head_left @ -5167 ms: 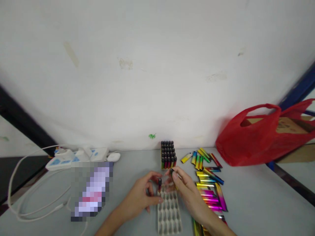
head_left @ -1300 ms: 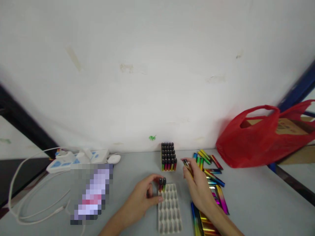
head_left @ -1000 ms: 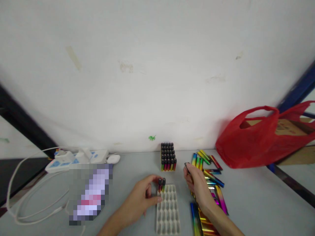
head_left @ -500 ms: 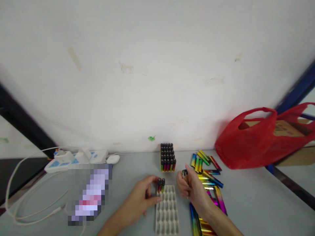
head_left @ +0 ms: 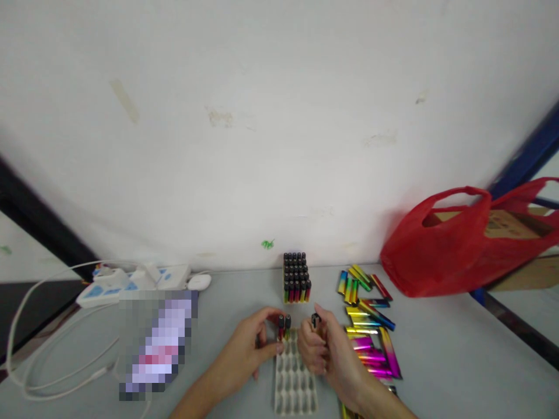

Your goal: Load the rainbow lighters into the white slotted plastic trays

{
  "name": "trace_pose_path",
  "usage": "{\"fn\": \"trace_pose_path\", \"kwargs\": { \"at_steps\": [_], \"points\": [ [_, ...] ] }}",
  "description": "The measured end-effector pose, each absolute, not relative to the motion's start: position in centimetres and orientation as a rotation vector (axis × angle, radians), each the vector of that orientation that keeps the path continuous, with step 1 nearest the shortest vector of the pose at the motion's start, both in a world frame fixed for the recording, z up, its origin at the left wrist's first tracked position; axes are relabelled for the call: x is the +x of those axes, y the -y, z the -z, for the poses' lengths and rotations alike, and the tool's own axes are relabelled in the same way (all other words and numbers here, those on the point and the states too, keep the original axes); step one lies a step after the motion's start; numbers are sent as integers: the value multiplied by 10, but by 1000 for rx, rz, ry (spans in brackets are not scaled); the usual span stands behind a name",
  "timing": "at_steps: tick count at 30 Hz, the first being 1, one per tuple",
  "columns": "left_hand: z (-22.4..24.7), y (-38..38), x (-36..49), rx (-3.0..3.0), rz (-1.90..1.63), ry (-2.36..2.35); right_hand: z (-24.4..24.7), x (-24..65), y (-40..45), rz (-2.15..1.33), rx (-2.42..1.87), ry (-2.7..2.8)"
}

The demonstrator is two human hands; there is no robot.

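Below the middle of the view lies a pale moulded tray (head_left: pixel 296 401) with rows of hollows. Two lighters (head_left: pixel 284 327) with dark tops stand upright at its far left corner. My left hand (head_left: pixel 248 343) is curled around that corner, the index finger by the left lighter and the thumb on the tray's edge. My right hand (head_left: pixel 325 349) is closed round another lighter (head_left: pixel 315 320), thumb up beside its top; most of its body is hidden. Behind the tray stands a tight block of upright lighters (head_left: pixel 297 276) with black tops.
Shiny coloured lighters (head_left: pixel 371 314) lie scattered at the right, partly under my right forearm. A red bag (head_left: pixel 437 250) with a cardboard box inside stands at the back right. At the left are a power strip (head_left: pixel 174 278), white cables and a pixelated device (head_left: pixel 163 343).
My right hand has moved left with its lighter, from beside the tray to over its right edge. My left hand stays at the far left corner.
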State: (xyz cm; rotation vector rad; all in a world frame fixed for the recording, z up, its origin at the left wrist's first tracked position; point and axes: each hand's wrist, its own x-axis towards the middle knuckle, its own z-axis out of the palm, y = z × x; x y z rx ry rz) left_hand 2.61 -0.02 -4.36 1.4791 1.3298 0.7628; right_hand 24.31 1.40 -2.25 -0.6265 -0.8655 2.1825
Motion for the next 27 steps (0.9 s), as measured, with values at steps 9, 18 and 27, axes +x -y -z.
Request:
{"fn": "trace_pose_path", "kwargs": {
  "at_steps": [9, 18, 27],
  "points": [
    [39, 1, 28, 1535, -734, -1340, 22, 241, -12, -2148, -745, 821],
    [42, 0, 27, 1526, -765, -1344, 26, 240, -13, -2153, -779, 851],
    [40, 0, 27, 1450, -808, -1315, 28, 240, -13, -2112, -882, 880]
  ]
}}
